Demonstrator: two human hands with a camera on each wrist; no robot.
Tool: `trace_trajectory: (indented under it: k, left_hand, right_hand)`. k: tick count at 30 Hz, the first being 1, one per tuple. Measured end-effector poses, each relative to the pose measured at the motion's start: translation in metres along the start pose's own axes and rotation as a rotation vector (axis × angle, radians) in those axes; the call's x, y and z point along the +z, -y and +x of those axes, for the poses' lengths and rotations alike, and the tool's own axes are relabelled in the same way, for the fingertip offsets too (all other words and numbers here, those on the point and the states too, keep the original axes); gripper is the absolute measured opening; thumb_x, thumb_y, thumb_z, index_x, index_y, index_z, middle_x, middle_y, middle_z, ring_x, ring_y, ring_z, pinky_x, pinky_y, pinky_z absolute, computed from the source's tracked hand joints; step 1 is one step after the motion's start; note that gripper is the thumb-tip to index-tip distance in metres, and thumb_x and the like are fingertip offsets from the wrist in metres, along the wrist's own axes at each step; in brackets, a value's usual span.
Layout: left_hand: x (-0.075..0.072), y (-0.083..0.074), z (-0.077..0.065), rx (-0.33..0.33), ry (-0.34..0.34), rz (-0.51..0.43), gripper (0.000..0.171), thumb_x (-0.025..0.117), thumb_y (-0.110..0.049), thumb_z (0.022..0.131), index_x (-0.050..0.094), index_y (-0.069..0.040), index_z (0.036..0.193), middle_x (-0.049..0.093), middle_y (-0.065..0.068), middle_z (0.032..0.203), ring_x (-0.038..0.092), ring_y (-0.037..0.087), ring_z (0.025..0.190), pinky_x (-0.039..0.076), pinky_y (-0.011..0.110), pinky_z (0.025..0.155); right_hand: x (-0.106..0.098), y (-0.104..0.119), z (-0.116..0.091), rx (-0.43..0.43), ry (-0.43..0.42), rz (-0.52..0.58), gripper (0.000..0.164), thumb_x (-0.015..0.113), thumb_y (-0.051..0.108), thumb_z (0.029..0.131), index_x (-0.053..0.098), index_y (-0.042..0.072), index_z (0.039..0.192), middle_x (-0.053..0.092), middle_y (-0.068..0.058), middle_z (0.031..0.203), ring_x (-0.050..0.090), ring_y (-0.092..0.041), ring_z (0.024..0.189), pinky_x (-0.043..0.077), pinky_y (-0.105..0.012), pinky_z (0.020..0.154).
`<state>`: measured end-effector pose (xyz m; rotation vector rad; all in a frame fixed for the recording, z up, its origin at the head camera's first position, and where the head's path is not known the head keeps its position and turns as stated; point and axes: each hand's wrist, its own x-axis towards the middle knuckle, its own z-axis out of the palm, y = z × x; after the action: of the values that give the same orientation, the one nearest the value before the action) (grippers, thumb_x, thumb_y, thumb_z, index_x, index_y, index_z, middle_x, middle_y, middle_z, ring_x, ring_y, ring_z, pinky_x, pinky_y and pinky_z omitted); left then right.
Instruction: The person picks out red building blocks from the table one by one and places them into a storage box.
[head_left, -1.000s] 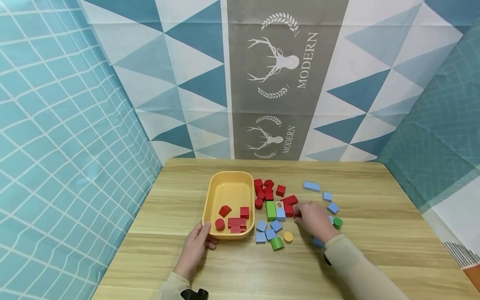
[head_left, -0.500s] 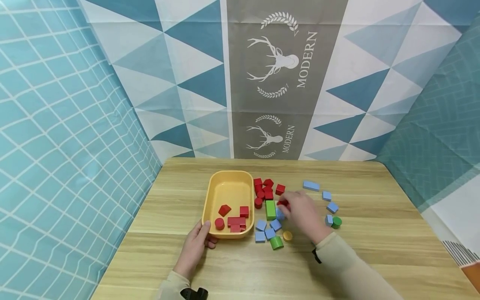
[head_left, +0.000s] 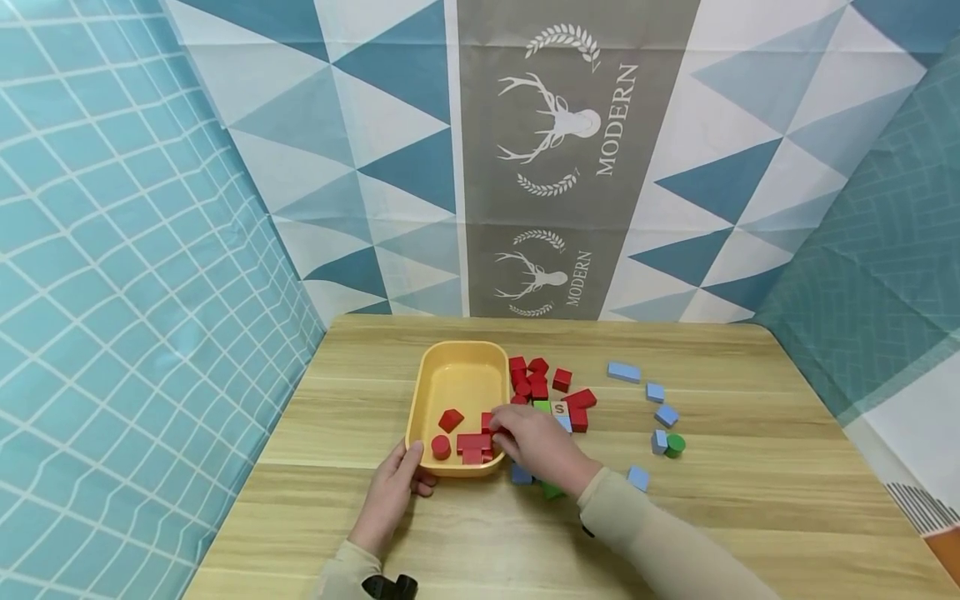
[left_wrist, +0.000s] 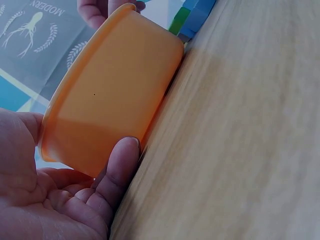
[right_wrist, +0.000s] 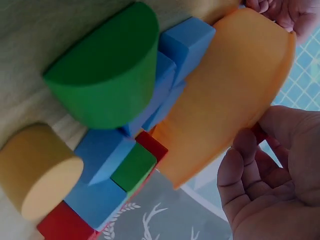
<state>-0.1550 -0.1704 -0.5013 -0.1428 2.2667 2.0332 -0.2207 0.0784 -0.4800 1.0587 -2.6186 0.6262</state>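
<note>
Block [right_wrist: 258, 133] pinched, right grip [head_left: 536, 442]; left grip [head_left: 392, 485] holds tray [head_left: 468, 379]

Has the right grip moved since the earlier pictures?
Yes. In the head view, the right grip moved left, reaching the right side of the unmoved yellow tray.

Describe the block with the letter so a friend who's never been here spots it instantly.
On the wooden table, find the yellow tray the left hand holds. In the head view, look right of the tray, just past the right hand. The lettered block sits between a green block and a red block: pale wood with a dark S, its neighbours plainly coloured.
</note>
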Motion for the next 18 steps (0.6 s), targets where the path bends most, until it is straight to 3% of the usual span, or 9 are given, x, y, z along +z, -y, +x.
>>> trace_trajectory:
  k: [11, 18]
  left_hand:
    - [0.001, -0.001, 0.000, -0.006, -0.003, 0.001, 0.049, 0.038, -0.031, 0.109, 0.039, 0.000, 0.147, 0.062, 0.030, 0.092, 0.059, 0.043, 0.085, 0.056, 0.047, 0.074]
    - [0.001, -0.002, 0.000, -0.011, -0.007, 0.006, 0.052, 0.039, -0.033, 0.109, 0.037, 0.000, 0.148, 0.062, 0.027, 0.091, 0.059, 0.043, 0.085, 0.056, 0.047, 0.074]
  right_hand:
    - [0.004, 0.001, -0.003, 0.103, 0.035, 0.017, 0.022, 0.073, 0.022, 0.091, 0.069, 0.016, 0.112, 0.062, -0.003, 0.126, 0.056, -0.016, 0.112, 0.054, -0.038, 0.091]
    - [-0.006, -0.011, -0.010, 0.140, -0.012, 0.016, 0.022, 0.073, 0.023, 0.091, 0.070, 0.014, 0.111, 0.063, -0.002, 0.121, 0.061, -0.012, 0.096, 0.058, -0.035, 0.081]
